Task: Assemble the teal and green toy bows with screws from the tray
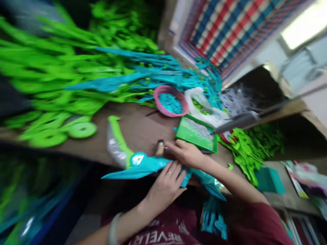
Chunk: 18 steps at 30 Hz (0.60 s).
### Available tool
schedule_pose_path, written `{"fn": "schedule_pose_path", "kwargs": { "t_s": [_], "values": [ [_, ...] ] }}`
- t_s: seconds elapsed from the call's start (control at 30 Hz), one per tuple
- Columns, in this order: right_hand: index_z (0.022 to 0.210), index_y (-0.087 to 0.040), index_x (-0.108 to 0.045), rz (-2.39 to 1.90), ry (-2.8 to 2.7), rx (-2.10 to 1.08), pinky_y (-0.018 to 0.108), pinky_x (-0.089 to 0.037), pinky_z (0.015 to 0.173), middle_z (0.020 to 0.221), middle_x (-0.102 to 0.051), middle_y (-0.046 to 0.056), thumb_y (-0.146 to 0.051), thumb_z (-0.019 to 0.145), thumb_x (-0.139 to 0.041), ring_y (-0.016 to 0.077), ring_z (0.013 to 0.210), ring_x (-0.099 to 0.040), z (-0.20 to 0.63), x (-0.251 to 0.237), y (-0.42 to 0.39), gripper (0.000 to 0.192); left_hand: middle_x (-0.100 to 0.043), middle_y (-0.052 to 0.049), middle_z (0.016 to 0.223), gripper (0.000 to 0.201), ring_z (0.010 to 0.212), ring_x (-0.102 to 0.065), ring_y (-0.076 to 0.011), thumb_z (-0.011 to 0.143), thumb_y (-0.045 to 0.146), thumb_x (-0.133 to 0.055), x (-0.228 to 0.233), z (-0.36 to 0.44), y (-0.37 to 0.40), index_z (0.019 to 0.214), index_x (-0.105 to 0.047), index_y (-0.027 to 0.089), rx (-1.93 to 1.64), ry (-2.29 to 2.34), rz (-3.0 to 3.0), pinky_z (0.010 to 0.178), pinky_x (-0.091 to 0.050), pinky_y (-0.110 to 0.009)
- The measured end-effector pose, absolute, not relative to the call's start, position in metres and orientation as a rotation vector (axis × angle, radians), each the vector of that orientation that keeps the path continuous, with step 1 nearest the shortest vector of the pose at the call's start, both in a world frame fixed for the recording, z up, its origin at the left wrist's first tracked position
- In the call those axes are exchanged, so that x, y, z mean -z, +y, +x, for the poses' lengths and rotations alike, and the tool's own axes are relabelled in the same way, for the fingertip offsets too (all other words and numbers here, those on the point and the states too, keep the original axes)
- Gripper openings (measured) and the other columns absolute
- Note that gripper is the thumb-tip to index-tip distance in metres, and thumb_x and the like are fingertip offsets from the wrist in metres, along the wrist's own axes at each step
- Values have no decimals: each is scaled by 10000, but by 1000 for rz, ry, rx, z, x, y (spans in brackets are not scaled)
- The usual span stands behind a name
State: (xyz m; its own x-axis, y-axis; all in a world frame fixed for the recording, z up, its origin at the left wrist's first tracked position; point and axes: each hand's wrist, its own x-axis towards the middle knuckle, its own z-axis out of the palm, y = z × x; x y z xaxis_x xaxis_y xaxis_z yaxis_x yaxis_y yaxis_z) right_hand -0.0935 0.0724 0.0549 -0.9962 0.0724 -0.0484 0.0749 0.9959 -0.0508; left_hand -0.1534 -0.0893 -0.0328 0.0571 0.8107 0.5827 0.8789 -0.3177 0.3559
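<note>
The picture is blurred and tilted. A long teal cut-out piece (143,167) lies across the near edge of the brown table (138,127). My left hand (167,185) rests flat on it, fingers spread. My right hand (185,153) reaches over it and pinches a small dark-tipped object (160,147) at its fingertips; what it is I cannot tell. A green and silver piece (116,143) lies just left of the teal one. A green tray (197,133) with a pale speckled surface sits beyond my right hand.
A pink bowl (170,101) holds small teal bits. Heaps of green cut-outs (51,78) and teal cut-outs (163,73) cover the far table. More green pieces (249,146) lie at right beside a white plastic bag (204,105). A checked cloth (230,27) hangs behind.
</note>
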Motion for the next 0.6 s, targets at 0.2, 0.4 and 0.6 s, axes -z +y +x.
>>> {"fn": "schedule_pose_path", "kwargs": {
  "t_s": [0.2,0.4,0.6],
  "values": [
    [1143,-207,-684,709,2903,-91,292,-467,839,1088,-712,71,-299,1025,-462,195,982,-613,-27,-87,98,268,-666,-226,1294,413,1235,-613,-370,990,384,-532,14,-144,-49,1254,-616,79,1022,-1517,-2328,1062,-467,-524],
    [884,-132,-716,1588,2599,-296,290,-386,639,858,-696,125,-152,975,-453,219,773,-601,79,-104,202,279,-700,-110,1045,279,991,-658,-308,942,397,-614,6,-139,-12,1106,-625,172,1007,-1643,-2570,931,-530,-505],
    [1041,-82,-736,1549,2749,-361,397,-455,896,1195,-652,219,-122,988,-404,322,1219,-512,85,-81,272,339,-672,-140,954,445,927,-617,-341,926,553,-598,6,-135,-16,1037,-621,122,806,-1771,-2372,836,-525,-509]
  ]
}}
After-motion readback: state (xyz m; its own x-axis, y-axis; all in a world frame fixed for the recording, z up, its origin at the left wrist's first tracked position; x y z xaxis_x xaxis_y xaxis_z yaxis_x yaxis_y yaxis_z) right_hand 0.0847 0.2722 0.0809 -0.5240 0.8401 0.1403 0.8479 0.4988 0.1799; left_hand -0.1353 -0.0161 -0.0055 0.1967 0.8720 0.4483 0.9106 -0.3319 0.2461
